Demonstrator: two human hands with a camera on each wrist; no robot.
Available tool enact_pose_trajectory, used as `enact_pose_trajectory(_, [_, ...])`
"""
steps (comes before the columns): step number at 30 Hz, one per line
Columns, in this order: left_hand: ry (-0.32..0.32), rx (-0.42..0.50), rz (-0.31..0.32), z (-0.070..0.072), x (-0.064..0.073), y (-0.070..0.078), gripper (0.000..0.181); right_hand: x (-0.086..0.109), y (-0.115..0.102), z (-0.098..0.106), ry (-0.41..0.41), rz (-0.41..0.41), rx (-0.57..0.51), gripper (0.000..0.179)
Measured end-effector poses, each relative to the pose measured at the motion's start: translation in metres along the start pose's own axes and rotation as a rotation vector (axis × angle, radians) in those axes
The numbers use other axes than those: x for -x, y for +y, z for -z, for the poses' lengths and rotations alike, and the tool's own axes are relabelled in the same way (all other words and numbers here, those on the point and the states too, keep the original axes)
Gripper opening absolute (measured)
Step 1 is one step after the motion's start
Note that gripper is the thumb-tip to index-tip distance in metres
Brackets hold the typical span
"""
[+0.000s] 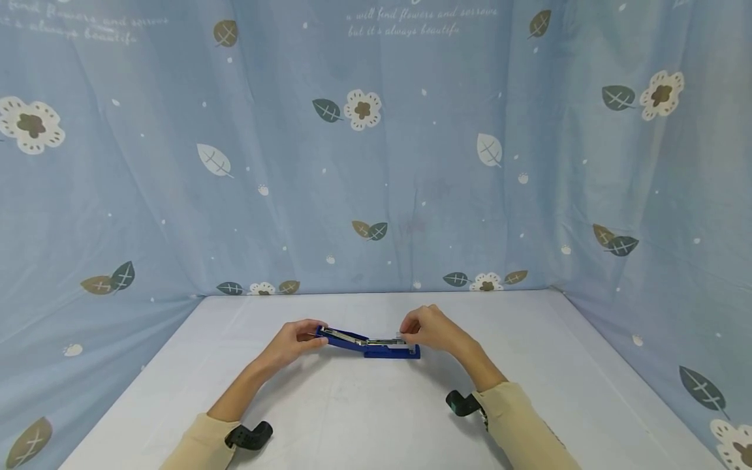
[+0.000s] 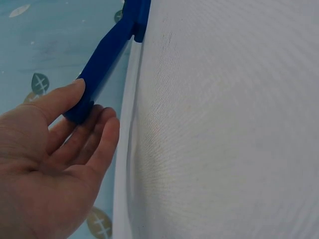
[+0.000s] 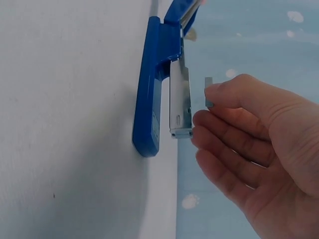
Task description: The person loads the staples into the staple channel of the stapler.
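A blue stapler (image 1: 390,352) lies on the white table with its top swung far open to the left. My left hand (image 1: 292,342) pinches the end of the raised top arm (image 2: 102,62) between thumb and fingers. In the right wrist view the metal staple channel (image 3: 179,99) stands exposed above the blue base (image 3: 145,99). My right hand (image 1: 433,328) pinches a short strip of staples (image 3: 209,92) between thumb and forefinger, close beside the channel. The other fingers of that hand are loosely bent near the channel's front end.
The white table (image 1: 352,418) spreads around the stapler on every side. Behind it and along the sides hangs a blue curtain (image 1: 282,215) printed with leaves and flowers. A black wrist mount (image 1: 251,436) sits on the left sleeve, another mount (image 1: 463,403) on the right.
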State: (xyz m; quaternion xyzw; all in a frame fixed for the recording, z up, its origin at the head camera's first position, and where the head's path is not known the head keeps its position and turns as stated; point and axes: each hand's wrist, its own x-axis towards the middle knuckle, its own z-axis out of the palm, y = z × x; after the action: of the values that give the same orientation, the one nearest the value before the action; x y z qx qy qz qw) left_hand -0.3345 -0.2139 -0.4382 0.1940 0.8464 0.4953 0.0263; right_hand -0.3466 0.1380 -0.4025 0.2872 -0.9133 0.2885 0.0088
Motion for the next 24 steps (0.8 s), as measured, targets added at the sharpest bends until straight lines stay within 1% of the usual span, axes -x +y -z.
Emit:
enact_pose_trajectory(4, [0.004,-0.008,0.003,-0.0006,-0.0001,0.0,0.047,-0.0019,0.0,-0.0021,-0.017,-0.012,-0.014,0.007])
enact_pose_trajectory(10, [0.007,-0.009,0.007,0.0001,0.0004,0.0008,0.047,-0.0046,-0.0011,-0.0035,-0.025,0.001,-0.025,0.011])
enact_pose_trajectory(16, [0.012,-0.016,-0.001,0.0007,-0.0001,0.0007,0.046,-0.0064,-0.0017,-0.0062,-0.023,0.016,-0.026,0.009])
enact_pose_trajectory(24, [0.007,-0.007,0.006,0.0003,0.0007,0.0009,0.047,-0.006,-0.0057,-0.01,-0.025,0.044,-0.007,0.006])
